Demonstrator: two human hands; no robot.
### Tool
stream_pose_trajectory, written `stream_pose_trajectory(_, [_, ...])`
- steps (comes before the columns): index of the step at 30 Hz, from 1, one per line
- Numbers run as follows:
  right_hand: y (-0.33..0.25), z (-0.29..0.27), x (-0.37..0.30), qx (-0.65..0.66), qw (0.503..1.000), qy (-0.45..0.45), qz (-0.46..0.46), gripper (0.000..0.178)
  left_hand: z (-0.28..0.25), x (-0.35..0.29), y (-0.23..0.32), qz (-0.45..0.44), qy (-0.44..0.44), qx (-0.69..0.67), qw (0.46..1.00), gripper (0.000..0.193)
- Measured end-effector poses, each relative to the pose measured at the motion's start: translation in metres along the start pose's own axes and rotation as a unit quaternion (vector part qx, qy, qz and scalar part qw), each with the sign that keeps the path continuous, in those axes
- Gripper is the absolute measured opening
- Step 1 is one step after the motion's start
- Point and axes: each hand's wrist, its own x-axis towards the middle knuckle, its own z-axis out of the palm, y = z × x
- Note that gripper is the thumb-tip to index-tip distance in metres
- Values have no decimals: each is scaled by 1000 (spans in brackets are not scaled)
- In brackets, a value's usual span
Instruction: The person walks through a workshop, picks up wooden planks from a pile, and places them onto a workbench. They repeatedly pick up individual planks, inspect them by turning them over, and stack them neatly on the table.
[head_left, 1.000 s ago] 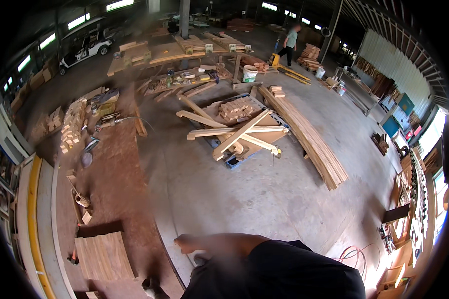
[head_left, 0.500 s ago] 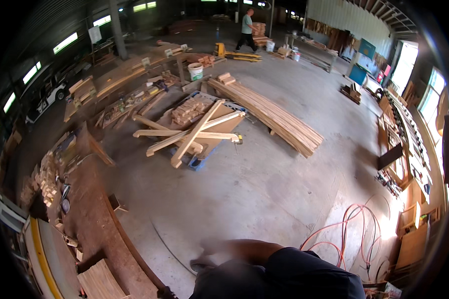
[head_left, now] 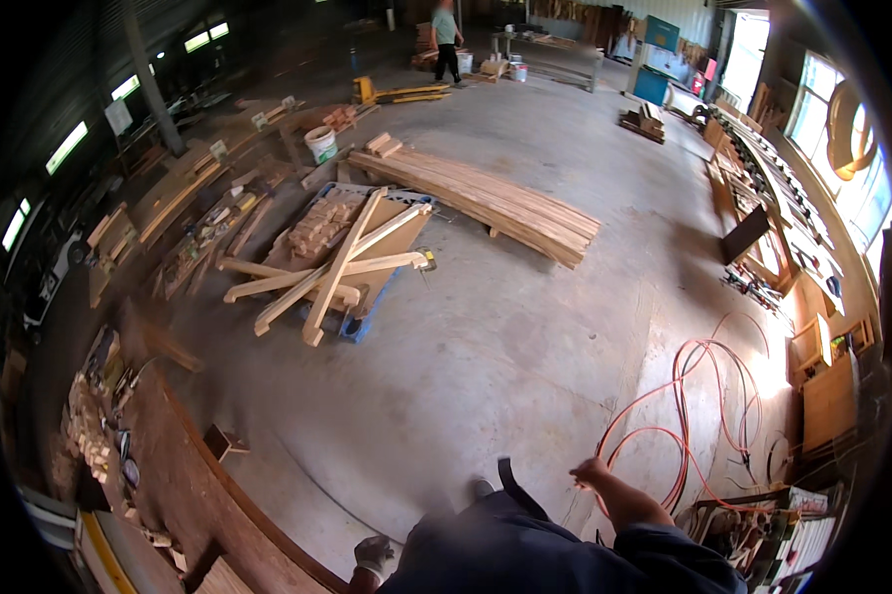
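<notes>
At the lower edge, my left hand (head_left: 375, 552) wears a greyish glove with a pale cuff. It hangs beside my dark clothing, near the brown tabletop edge (head_left: 258, 510); its fingers are too small and dark to make out. My bare right hand (head_left: 591, 473) reaches forward on the right, its fingers curled together with no object visible in them. Behind it, loops of red hose (head_left: 680, 416) lie on the concrete floor; whether the hand touches them I cannot tell. A dark strap (head_left: 514, 485) sticks up in front of my body. One shoe tip (head_left: 482, 487) shows below.
Crossed wooden legs (head_left: 342, 262) and small blocks (head_left: 312, 226) lie on a blue pallet (head_left: 359, 325). Long planks (head_left: 486, 203) are stacked beyond. A yellow pallet jack (head_left: 396, 94) and a walking person (head_left: 445, 40) are farther back. Wooden parts (head_left: 753, 233) line the right wall.
The view has shifted right. My right arm, which crossed in front of my body to the left, now extends on the right. My gloved left hand has come into view. The distant person has moved.
</notes>
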Motion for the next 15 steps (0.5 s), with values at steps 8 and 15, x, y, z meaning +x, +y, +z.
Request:
stream_pose_trajectory(8, [23, 93, -168, 248, 927, -29, 280, 34, -25, 104, 4, -80, -94, 202, 972, 18])
stream_pose_trajectory(15, [-38, 94, -214, 261, 936, -66, 225, 32, 34, 148, 55, 6, -229, 343, 911, 13])
